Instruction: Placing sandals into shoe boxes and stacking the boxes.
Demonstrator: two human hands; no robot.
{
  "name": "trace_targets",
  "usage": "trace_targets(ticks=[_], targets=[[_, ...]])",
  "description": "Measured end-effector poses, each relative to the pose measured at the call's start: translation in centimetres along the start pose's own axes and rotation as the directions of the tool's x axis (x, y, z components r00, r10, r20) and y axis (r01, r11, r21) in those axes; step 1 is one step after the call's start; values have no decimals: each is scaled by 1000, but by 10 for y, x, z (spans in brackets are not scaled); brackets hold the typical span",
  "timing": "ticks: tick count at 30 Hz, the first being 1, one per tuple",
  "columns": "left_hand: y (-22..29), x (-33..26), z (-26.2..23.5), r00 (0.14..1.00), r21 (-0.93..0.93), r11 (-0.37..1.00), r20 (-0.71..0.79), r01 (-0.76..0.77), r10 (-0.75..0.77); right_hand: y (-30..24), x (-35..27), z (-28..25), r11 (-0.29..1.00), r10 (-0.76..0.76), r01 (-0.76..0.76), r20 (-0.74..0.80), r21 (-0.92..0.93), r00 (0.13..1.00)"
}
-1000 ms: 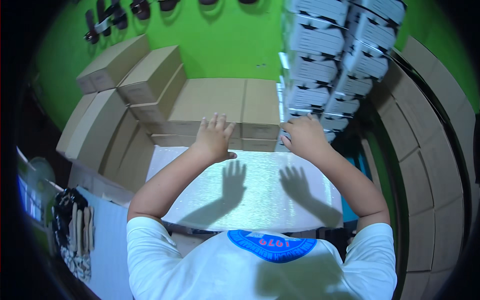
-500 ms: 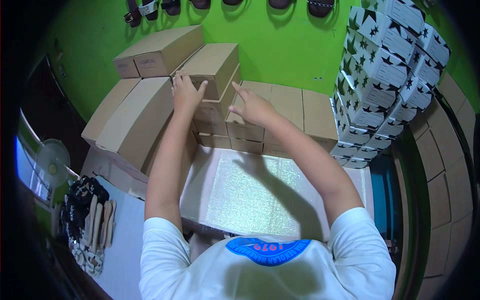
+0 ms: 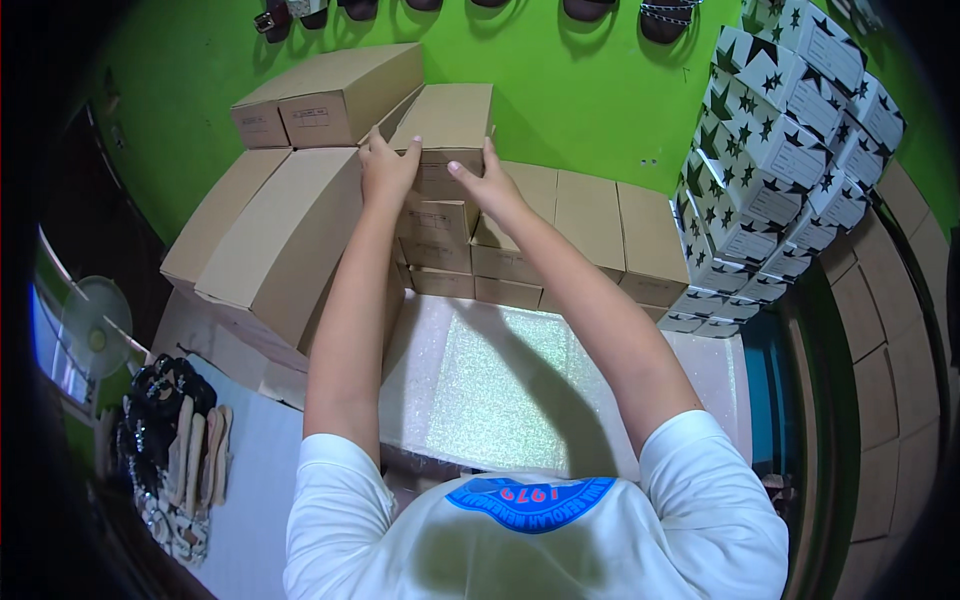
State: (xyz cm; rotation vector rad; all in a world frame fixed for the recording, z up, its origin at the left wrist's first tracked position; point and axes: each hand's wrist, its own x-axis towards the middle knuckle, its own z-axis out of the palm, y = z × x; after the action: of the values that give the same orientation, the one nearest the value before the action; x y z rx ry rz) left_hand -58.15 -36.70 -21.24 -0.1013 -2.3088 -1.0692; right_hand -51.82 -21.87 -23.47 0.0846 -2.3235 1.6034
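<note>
A brown cardboard box (image 3: 450,118) tops a short column of like boxes against the green wall. My left hand (image 3: 388,172) is on its left side, the thumb along the front face. On its right side is my right hand (image 3: 492,188), fingers up along the edge and thumb at the front. Both hands grip the box between them; the left fingertips are partly hidden behind it. Directly below lies another brown box (image 3: 436,217), its front partly showing between my forearms.
Larger brown boxes (image 3: 270,225) are stacked at the left, a lower row (image 3: 585,210) at the right. Star-patterned white boxes (image 3: 760,150) rise at the far right. Sandals (image 3: 668,20) hang on the wall. A shiny pale sheet (image 3: 500,385) covers the table; a fan (image 3: 97,325) stands far left.
My right hand has moved in to the left and now meets the top box's right side. My left hand has closed on the opposite side. The view has shifted slightly.
</note>
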Motion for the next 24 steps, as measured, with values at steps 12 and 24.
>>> trace_targets(ticks=[12,24], targets=[[41,-160,-68,847,-468,832,273,-298,457,-11,-155,-105,944,210,-160,-152,289,966],[-33,-377,23,250,-149,275,166,-950,954,120,-303,-153,847,437,-377,-88,374,895]])
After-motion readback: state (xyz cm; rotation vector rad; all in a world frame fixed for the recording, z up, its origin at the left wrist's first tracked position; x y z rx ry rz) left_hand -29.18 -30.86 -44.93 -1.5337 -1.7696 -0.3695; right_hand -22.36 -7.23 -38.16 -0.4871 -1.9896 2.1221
